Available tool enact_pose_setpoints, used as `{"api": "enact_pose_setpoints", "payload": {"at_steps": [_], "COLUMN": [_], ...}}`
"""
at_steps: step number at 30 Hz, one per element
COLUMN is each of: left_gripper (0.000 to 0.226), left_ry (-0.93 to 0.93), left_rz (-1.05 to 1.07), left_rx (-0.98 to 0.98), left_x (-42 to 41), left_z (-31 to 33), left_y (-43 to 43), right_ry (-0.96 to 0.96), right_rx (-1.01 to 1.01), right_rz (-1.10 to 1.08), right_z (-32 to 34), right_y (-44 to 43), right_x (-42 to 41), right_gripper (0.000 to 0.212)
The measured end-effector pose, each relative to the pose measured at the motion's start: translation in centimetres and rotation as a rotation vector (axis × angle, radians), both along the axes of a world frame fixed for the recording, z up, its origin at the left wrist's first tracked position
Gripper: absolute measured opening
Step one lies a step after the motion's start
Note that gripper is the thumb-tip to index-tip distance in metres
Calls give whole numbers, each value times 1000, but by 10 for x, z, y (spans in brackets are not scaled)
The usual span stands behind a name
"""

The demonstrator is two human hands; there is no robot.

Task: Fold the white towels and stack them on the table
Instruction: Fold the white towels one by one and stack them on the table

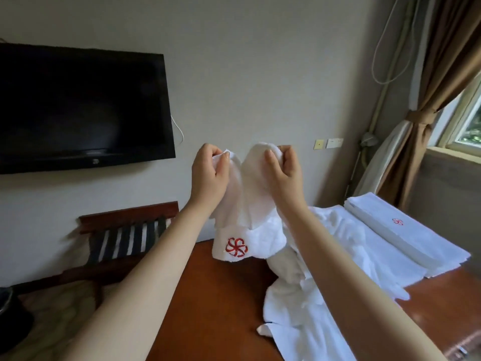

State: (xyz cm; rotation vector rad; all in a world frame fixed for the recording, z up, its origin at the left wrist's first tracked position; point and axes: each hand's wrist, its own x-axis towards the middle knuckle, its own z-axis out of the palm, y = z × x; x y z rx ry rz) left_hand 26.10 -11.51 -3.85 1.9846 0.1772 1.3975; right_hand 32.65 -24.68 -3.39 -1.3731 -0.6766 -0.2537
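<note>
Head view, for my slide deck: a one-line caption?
Left hand and right hand pinch a white towel up over the wooden table, folded stack at right.

Your two bare forearms reach up and forward from the lower corners of the view, converging so that your hands are raised side by side, close together but not touching. Your left hand [208, 175] has its palm turned toward the right, with thumb and curled fingers pinching a top corner of the white towel [246, 204]. Your right hand [282, 173] mirrors it, thumb laid against the cloth and fingers curled over the other bunched upper edge, and both wrists sit at about the same height.
</note>
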Motion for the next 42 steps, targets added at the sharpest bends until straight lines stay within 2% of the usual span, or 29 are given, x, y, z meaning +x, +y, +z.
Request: {"api": "enact_pose_setpoints", "payload": {"at_steps": [4, 8, 10, 15, 23, 29, 35, 37, 39, 40, 42], "left_gripper": [13, 14, 15, 14, 15, 18, 16, 14, 14, 15, 15], "left_ry": [106, 193, 248, 530, 759, 875, 849, 866, 928, 965, 1043], "left_rz": [-82, -166, -190, -283, -450, -723, -739, -711, -702, -703, -705], "left_rx": [-83, -108, -106, -105, -105, -25, 57, 51, -8, -33, -61], "left_x": [-37, -52, -52, -39, -5, 24, 47, 55, 56, 56, 51], "left_z": [-33, -57, -74, -125, -179, -216, -219, -228, -244, -252, -262], "left_y": [41, 61, 72, 92, 140, 201, 245, 252, 256, 256, 255], "right_ry": [122, 181, 244, 433, 615, 725, 757, 813, 913, 954, 934], "right_rx": [-103, -146, -151, -142, -225, -198, -176, -282, -476, -656, -1023], "right_rz": [-98, -154, -164, -239, -412, -639, -993, -1115, -1165, -1166, -1087], "right_z": [-34, -58, -76, -128, -166, -200, -211, -223, -241, -252, -269], "right_y": [38, 52, 58, 68, 99, 153, 168, 160, 149, 144, 143], "right_x": [-56, -76, -78, -73, -56, -58, -70, -79, -91, -98, -110], "right_gripper": [25, 26, 27, 27, 26, 30, 24, 18, 13, 13, 31]}}
